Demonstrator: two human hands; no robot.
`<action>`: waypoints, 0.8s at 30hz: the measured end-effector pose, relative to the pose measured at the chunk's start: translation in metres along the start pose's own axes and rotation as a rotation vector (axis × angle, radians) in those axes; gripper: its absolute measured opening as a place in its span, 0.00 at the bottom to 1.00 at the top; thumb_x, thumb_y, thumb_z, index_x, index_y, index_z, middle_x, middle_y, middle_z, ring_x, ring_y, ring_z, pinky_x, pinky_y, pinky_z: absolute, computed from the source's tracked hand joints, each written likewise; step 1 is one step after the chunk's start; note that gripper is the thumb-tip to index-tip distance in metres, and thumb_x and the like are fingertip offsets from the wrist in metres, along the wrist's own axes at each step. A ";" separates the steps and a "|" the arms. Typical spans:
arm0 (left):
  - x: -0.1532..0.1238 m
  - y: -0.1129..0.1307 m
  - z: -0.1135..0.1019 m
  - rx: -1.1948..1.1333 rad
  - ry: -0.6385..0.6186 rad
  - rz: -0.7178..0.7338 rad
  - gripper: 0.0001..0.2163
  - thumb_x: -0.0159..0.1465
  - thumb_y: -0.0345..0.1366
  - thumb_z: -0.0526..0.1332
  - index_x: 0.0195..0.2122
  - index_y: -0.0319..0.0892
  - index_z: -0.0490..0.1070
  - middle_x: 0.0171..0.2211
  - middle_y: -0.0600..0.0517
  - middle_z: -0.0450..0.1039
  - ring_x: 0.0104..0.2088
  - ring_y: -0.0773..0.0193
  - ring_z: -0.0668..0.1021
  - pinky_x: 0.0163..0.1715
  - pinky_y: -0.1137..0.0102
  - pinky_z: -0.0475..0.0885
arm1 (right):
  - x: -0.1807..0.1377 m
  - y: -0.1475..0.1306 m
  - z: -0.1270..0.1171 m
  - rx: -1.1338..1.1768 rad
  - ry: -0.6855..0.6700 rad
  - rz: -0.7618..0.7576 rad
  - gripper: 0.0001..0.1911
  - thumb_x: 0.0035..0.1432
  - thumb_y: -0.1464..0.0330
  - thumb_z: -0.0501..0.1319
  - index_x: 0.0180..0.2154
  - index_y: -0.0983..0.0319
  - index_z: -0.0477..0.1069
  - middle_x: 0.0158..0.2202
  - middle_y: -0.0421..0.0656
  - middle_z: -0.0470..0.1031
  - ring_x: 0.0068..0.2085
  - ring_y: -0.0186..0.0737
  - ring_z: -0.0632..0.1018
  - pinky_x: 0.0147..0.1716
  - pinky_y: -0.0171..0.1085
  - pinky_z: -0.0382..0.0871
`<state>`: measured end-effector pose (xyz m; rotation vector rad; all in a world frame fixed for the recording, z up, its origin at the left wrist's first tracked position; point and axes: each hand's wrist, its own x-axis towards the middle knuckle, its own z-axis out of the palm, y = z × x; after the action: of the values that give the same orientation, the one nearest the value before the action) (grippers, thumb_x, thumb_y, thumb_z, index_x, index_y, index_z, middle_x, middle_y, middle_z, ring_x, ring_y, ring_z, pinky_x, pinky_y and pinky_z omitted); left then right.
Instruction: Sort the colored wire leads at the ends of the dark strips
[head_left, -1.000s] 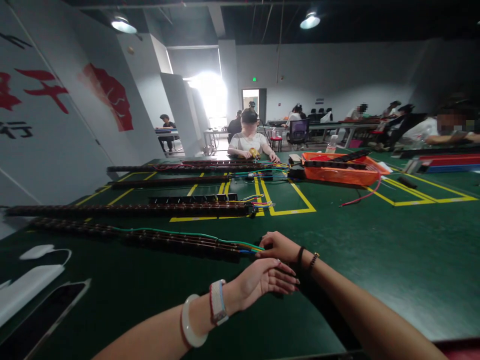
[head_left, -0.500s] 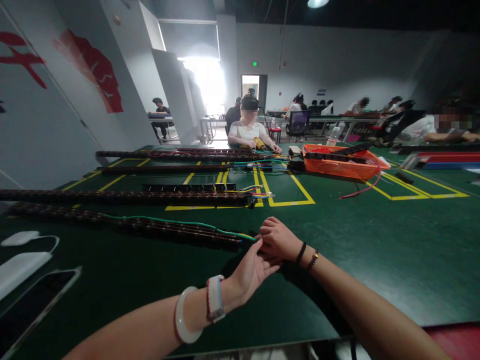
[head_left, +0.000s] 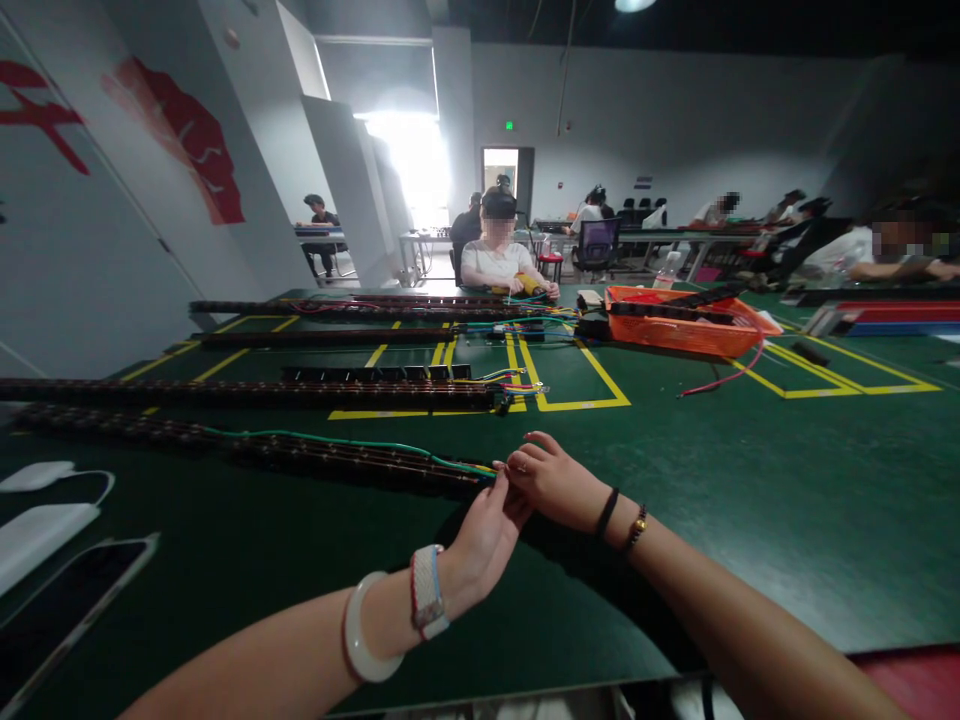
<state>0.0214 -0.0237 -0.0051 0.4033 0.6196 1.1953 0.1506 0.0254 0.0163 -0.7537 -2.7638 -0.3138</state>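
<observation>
A long black strip like cable trunking (head_left: 300, 458) lies across the near part of the table, several dark wires along it. A green wire (head_left: 382, 446) runs on top of it to my hands at its right end. My left hand (head_left: 480, 540), palm turned up, closes thumb and fingers at the wire's end. Against its fingertips, my right hand (head_left: 559, 482) is pinched from above and the right side. The fingers hide the wire's tip. A yellow wire end (head_left: 484, 467) shows just left of the fingertips.
Further black strips (head_left: 390, 395) with coloured wire ends lie beyond. An orange basket (head_left: 682, 330) stands at the back right, a red wire hanging out. White devices (head_left: 45, 540) and a phone-like slab (head_left: 75, 610) lie at left. A co-worker (head_left: 495, 260) sits opposite.
Both my hands have moved slightly left, closer to the strip's end. My left fingers, stretched out earlier, are now more curled in behind the right hand.
</observation>
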 end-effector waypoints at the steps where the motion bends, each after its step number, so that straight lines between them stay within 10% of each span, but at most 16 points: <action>1: 0.001 0.000 -0.001 0.007 -0.007 -0.006 0.06 0.64 0.33 0.55 0.36 0.40 0.70 0.43 0.47 0.74 0.47 0.62 0.74 0.50 0.66 0.66 | 0.000 0.000 -0.002 0.063 -0.014 0.019 0.13 0.57 0.72 0.56 0.45 0.63 0.71 0.43 0.47 0.71 0.44 0.42 0.68 0.54 0.47 0.50; 16: -0.001 0.007 0.004 0.045 0.060 -0.073 0.06 0.63 0.28 0.55 0.33 0.37 0.71 0.36 0.47 0.75 0.37 0.65 0.76 0.49 0.67 0.67 | -0.008 0.034 -0.030 0.661 -0.099 0.149 0.14 0.54 0.58 0.60 0.34 0.63 0.71 0.33 0.41 0.70 0.33 0.33 0.71 0.34 0.32 0.63; 24: 0.001 0.008 0.004 -0.006 0.080 -0.098 0.08 0.65 0.30 0.52 0.36 0.37 0.71 0.37 0.46 0.74 0.38 0.64 0.76 0.46 0.66 0.69 | -0.003 0.014 -0.024 0.199 -0.111 0.095 0.13 0.51 0.64 0.63 0.39 0.61 0.69 0.37 0.44 0.71 0.38 0.39 0.71 0.39 0.38 0.58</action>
<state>0.0186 -0.0201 0.0025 0.3173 0.6970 1.1235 0.1646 0.0291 0.0404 -0.8703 -2.7950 0.0224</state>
